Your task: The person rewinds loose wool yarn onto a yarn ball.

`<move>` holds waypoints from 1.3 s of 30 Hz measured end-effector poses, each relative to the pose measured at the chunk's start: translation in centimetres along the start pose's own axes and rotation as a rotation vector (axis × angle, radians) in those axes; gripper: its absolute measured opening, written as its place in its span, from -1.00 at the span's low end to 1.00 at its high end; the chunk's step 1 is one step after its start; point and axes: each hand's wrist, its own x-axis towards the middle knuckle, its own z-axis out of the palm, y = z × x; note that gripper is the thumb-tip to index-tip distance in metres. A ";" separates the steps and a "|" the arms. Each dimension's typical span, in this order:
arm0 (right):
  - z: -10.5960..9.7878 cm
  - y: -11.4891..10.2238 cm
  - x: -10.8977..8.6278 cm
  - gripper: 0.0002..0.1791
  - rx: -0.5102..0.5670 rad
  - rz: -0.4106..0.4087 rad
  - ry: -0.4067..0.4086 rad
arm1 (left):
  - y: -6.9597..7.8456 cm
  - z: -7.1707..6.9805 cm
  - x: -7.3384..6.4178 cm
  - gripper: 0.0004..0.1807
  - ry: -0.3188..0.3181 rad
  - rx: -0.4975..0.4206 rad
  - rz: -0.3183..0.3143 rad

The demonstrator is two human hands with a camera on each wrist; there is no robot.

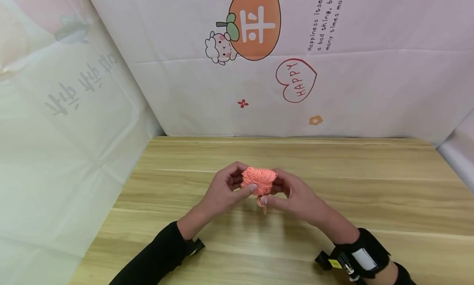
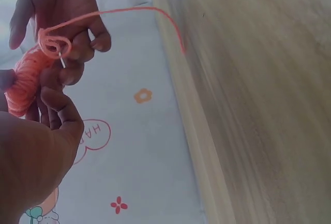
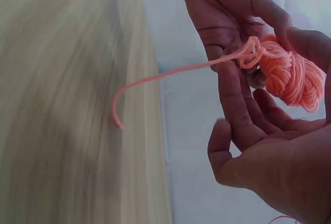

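A small skein of coral-pink yarn [image 1: 259,179] is held up between both hands over the wooden table, wrapped round its middle. My left hand [image 1: 226,190] grips its left side, thumb across the front and fingers behind. At the right side my right hand [image 1: 298,196] holds it, fingers behind and thumb near the small loops below the skein. In the left wrist view those yarn loops [image 2: 54,44] show close to the fingers. A loose yarn tail [image 3: 170,71] hangs from them and curves downward at its end in the right wrist view.
The wood-grain table [image 1: 177,186] reaches to a white printed backdrop [image 1: 185,91] behind it. Another white sheet [image 1: 66,153] hangs along the left side. Black wrist straps [image 1: 364,252] with small cameras sit on the arms.
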 end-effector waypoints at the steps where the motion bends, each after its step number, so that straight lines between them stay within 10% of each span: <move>1: 0.0 0.0 -0.1 -0.54 0.029 0.025 -0.011 | -0.1 0.0 0.0 -0.73 0.002 0.002 0.004; 10: 0.3 0.1 -0.1 -0.66 0.145 0.189 -0.004 | -0.1 -0.2 0.0 -0.74 0.023 0.031 0.017; 25: 0.2 0.4 0.0 -0.61 0.253 0.091 -0.026 | -3.1 -1.1 0.2 -0.74 0.062 -0.118 -0.012; 39: 0.1 0.6 0.2 -0.71 0.289 0.085 -0.015 | -3.0 -1.0 -0.2 -0.66 -0.141 -0.199 0.038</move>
